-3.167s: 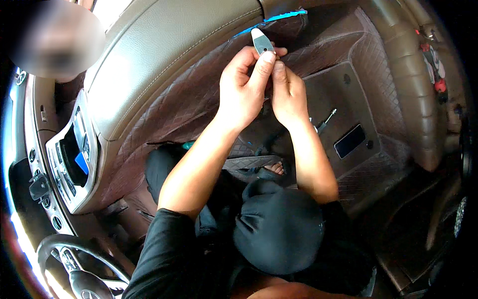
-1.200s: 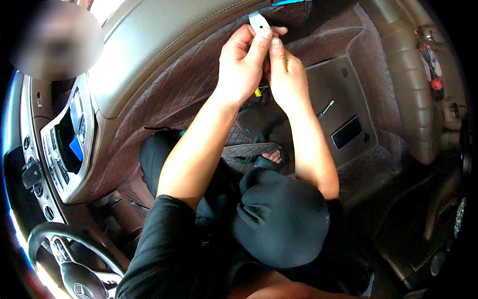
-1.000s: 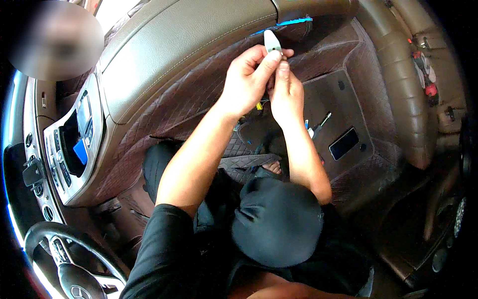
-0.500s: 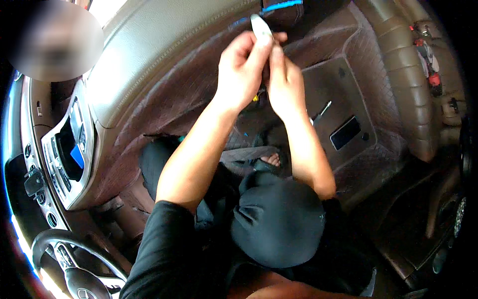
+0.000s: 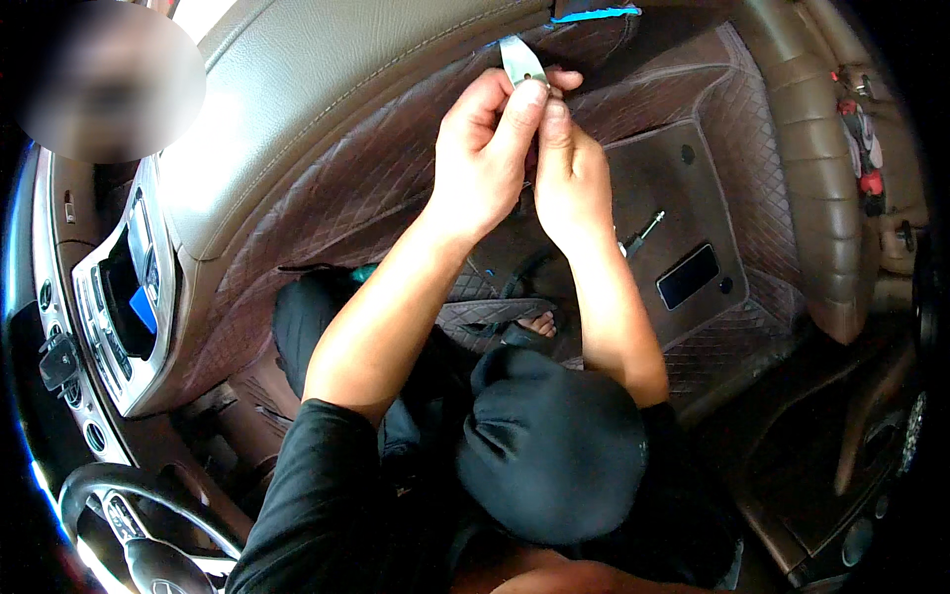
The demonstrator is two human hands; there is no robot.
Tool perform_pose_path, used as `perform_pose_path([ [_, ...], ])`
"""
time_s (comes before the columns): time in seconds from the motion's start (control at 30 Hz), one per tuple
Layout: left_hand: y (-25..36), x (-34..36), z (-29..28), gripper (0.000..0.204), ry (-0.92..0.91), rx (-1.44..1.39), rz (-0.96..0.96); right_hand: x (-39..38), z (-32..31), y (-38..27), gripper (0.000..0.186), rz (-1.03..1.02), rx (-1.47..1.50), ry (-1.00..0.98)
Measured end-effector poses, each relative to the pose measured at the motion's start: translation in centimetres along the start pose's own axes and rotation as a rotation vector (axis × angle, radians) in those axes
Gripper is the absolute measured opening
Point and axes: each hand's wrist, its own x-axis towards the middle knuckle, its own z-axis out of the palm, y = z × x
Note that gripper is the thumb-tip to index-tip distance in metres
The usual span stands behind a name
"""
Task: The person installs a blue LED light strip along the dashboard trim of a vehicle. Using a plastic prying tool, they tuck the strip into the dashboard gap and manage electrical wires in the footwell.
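Observation:
Between my fingertips, a small flat pale metal piece points away from me, with a tapered tip and a small hole near its lower end. My left hand is closed, its thumb pressed on the piece just below the hole. Beside it, my right hand is closed too, thumb and fingertips pinching at the lower end of the piece, which they largely hide. Both arms reach forward over the car's rear footwell, near the centre console.
On the floor mat lie a dark phone and a slim screwdriver-like tool. Red and grey tools rest at the far right. A blue strip shows beyond my hands. The steering wheel is at lower left.
The view has shifted slightly, so the phone and floor sit a little farther right and lower. My hands still grip the metal piece, and its hole now shows above my left thumb.

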Motion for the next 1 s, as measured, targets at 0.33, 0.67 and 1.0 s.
perform_pose_path([
  [0.33,1.9,-0.2,0.0,0.027,0.001,0.128,-0.141,-1.0,0.0,-1.5,0.056,0.083,-0.040,-0.013],
  [0.67,0.1,-0.2,-0.6,0.024,-0.003,0.011,0.029,-0.6,0.0,-0.7,0.058,0.024,-0.067,-0.035],
  [1.0,1.3,-1.1,-1.1,0.026,-0.003,0.162,-0.003,-1.5,1.1,-0.6,0.053,0.043,0.028,-0.041],
])
